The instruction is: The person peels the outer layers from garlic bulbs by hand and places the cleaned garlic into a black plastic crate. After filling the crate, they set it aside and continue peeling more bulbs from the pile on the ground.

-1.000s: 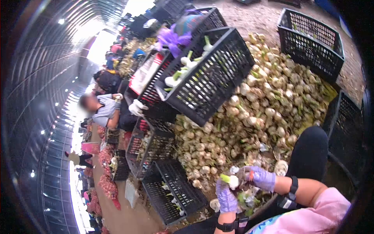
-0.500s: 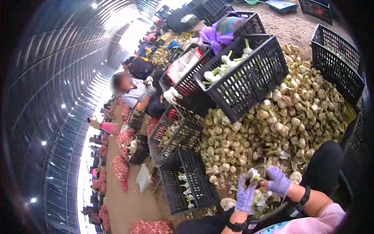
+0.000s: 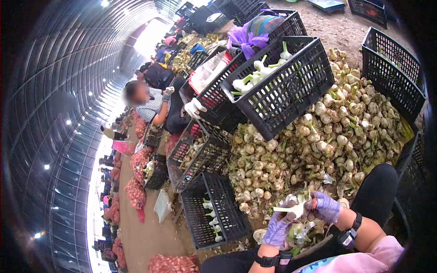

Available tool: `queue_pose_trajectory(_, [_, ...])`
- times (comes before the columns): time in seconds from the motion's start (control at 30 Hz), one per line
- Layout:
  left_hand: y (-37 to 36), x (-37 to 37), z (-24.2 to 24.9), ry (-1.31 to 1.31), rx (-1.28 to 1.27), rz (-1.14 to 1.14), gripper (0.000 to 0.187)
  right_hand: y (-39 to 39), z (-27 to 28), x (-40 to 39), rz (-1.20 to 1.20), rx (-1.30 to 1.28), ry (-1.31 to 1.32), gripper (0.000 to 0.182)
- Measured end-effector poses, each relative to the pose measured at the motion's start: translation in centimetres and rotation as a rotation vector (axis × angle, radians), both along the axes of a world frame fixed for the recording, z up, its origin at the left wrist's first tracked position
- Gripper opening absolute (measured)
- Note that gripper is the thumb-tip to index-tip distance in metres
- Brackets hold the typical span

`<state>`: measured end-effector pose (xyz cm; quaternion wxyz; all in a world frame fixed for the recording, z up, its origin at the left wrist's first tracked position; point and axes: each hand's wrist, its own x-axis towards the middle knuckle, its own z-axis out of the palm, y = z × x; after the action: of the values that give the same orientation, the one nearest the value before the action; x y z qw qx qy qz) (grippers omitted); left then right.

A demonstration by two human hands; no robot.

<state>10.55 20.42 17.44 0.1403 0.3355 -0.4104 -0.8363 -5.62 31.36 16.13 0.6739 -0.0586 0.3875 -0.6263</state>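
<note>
I have a bulb (image 3: 293, 210) between my two gloved hands, low in the view and just in front of my knee (image 3: 377, 191). My left hand (image 3: 277, 226) closes its grip around the lower part of the bulb, and my right hand (image 3: 324, 207) holds the other end with the fingers curled tight on it; I cannot tell if this hand also carries a small blade, because the glove hides it. The bulb lies almost level, its pale stalk pointing to the left.

I judge that the step in hand is cleaning this bulb: taking off the loose outer skin and the ends. To do it well, I should keep the left grip firm but not pressing, so the white flesh is not bruised, and turn the bulb a little with the left hand while the right one pulls or cuts away from the fingers. The peelings (image 3: 298, 234) already lie just under my hands, so the waste can fall there and not onto the pile (image 3: 318, 136) of uncleaned bulbs in front of me.

The low crate (image 3: 211, 214) on my left holds a few cleaned bulbs and is near, and a fuller tilted crate (image 3: 282, 86) leans on the pile. Another person (image 3: 150, 104) works beyond it, well apart from my hands.
</note>
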Motion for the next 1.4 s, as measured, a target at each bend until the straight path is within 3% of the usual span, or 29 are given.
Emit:
queue_pose_trajectory(0.13, [-1.1, -0.4, 1.0, -0.09, -0.186, -0.084, 0.048, -0.3, 1.1, 0.6, -0.151, -0.078, 0.047, 0.024])
queue_pose_trajectory(0.2, [-1.4, -0.4, 0.7, -0.206, -0.456, -0.065, 0.033, -0.4, 2.6, 0.6, -0.211, -0.122, 0.07, 0.02])
queue_pose_trajectory(0.27, [-1.0, -0.6, 2.0, -0.32, -0.447, -0.002, 0.038, -0.4, 0.8, 0.9, -0.161, -0.052, 0.107, 0.021])
queue_pose_trajectory(0.3, [-1.2, 0.1, 1.8, -0.248, -0.465, 0.009, 0.038, -0.3, -2.6, 1.2, -0.223, -0.177, -0.084, 0.022])
queue_pose_trajectory(0.33, [-1.2, 0.9, 1.4, -0.179, -0.463, 0.014, 0.038, -0.9, 0.5, 0.8, -0.291, -0.3, -0.219, 0.022])
queue_pose_trajectory(0.37, [-1.4, 0.9, 2.3, -0.271, -0.516, -0.029, 0.026, -1.1, 0.8, 0.5, -0.452, -0.145, -0.343, 0.021])
queue_pose_trajectory(0.4, [-1.5, 0.7, 3.0, -0.361, -0.564, -0.074, 0.021, -1.1, 0.7, -0.2, -0.421, -0.301, -0.272, 0.018])
queue_pose_trajectory(0.43, [-1.4, 1.2, 2.6, -0.297, -0.607, -0.041, 0.021, -0.9, -1.5, -0.9, -0.5, -0.181, -0.24, 0.016])
queue_pose_trajectory(0.47, [-1.0, 1.3, 2.0, -0.227, -0.665, 0.005, 0.021, -0.7, -1.1, -1.6, -0.53, -0.254, -0.395, 0.015])
queue_pose_trajectory(0.53, [0.3, 0.4, 2.1, 0.098, -0.183, 0.3, 0.026, -0.4, -0.2, -1.2, -0.659, -0.301, -0.314, 0.015])
queue_pose_trajectory(0.63, [0.1, -0.3, 1.6, 0.22, -0.104, 0.323, 0.036, -0.2, 2.3, -1.7, -0.742, -0.246, -0.209, 0.018])
queue_pose_trajectory(0.67, [0.2, -0.8, 1.7, 0.249, -0.04, 0.373, 0.039, -0.1, 1.5, -2.2, -0.814, -0.39, -0.301, 0.02])
queue_pose_trajectory(0.73, [-0.2, -0.6, 0.8, 0.275, 0.009, 0.397, 0.041, 0.4, 2.9, -3.7, -0.799, -0.253, -0.084, 0.018])
queue_pose_trajectory(0.77, [-0.3, -0.1, -0.1, 0.272, 0.135, 0.48, 0.042, 0.5, 4.1, -3.1, -0.725, -0.211, 0.224, 0.02])
queue_pose_trajectory(0.8, [-0.3, 0.3, -0.7, 0.267, 0.264, 0.564, 0.042, -0.2, 1.0, -3.7, -0.47, -0.343, 0.798, 0.034])
queue_pose_trajectory(0.87, [-0.1, 0.1, -0.9, 0.22, 0.294, 0.534, 0.044, 0.1, 1.3, -2.3, -0.01, -0.299, 1.194, 0.053])
queue_pose_trajectory(0.9, [-0.1, 0.4, -1.5, 0.197, 0.324, 0.51, 0.043, -0.1, 1.7, -1.7, -0.019, -0.287, 1.446, 0.063])
queue_pose_trajectory(0.93, [0.1, 0.4, -1.6, 0.174, 0.354, 0.488, 0.042, -0.3, 1.8, -0.9, -0.117, -0.253, 1.516, 0.062])
queue_pose_trajectory(0.97, [0.8, -0.1, -1.0, 0.129, 0.314, 0.504, 0.034, -0.6, 1.6, -0.4, -0.144, -0.295, 1.477, 0.06])
queue_pose_trajectory(1.13, [2.6, -1.3, 0.3, -0.073, 0.062, 0.343, 0.045, -0.9, 0.9, 0.9, -0.149, -0.316, 1.394, 0.039])
queue_pose_trajectory(1.2, [2.3, -0.8, 0.7, -0.122, 0.013, 0.289, 0.04, -0.9, -0.1, 0.6, -0.052, -0.373, 1.219, 0.026])
queue_pose_trajectory(1.27, [2.3, 0.1, 0.9, -0.186, -0.02, 0.272, 0.039, -0.6, -0.3, 1.9, -0.165, -0.162, 0.38, 0.018])
queue_pose_trajectory(1.33, [2.3, 0.9, 0.6, -0.182, -0.123, 0.273, 0.038, -0.6, 0.3, 0.6, -0.271, -0.123, 0.178, 0.021])
queue_pose_trajectory(1.4, [0.9, 2.4, -0.3, -0.144, -0.068, 0.439, 0.035, -0.9, 0.1, 0.1, -0.29, -0.036, 0.242, 0.024])
